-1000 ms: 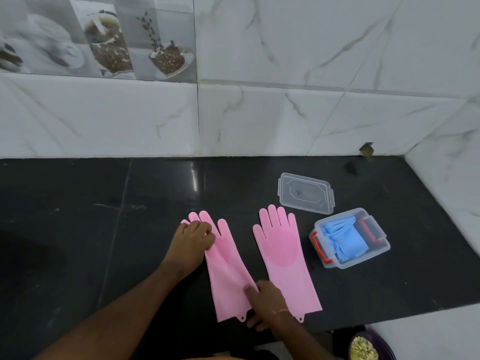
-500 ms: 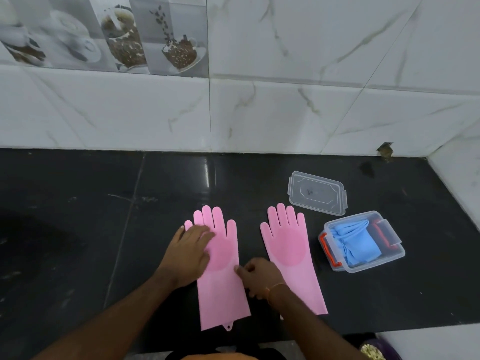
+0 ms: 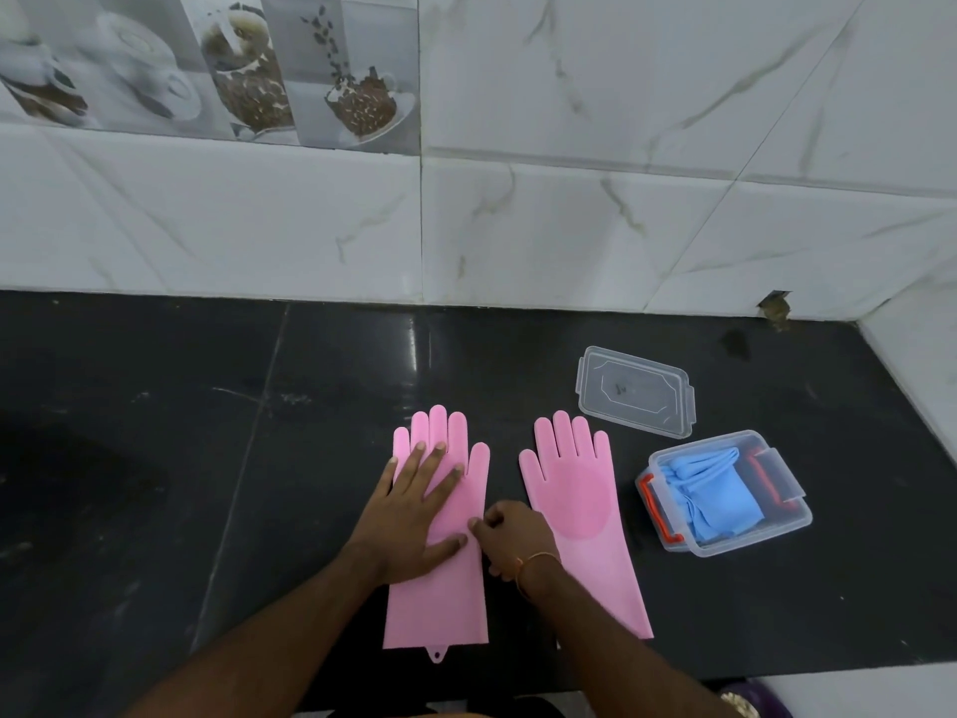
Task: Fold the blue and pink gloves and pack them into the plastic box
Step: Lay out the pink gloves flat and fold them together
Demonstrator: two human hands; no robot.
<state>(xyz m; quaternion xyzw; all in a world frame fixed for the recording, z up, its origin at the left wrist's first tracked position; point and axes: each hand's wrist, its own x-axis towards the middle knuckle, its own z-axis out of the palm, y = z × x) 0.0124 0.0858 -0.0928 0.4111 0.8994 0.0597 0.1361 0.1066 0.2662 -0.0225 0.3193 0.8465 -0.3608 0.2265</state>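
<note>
Counter [image 3: 155, 458]: two gloves side by side.
Left glove [image 3: 440, 598]: under left hand [image 3: 414, 515].
Right glove [image 3: 595, 536]: right hand [image 3: 512, 531] beside it, possibly touching.
Box [image 3: 766, 536]: right of gloves, folded gloves [image 3: 709, 494] inside.
Lid [image 3: 637, 391]: behind box.

Two pink silicone gloves lie flat and unfolded on the black table, fingertips toward the wall. The left pink glove [image 3: 440, 588] shows a hanging tab at its cuff; the right pink glove [image 3: 580, 505] bears a round textured palm patch. Right of them, the clear plastic box [image 3: 725, 549] with orange latches holds the folded blue gloves [image 3: 717, 497]. Its clear lid [image 3: 636, 391] lies behind it.
</note>
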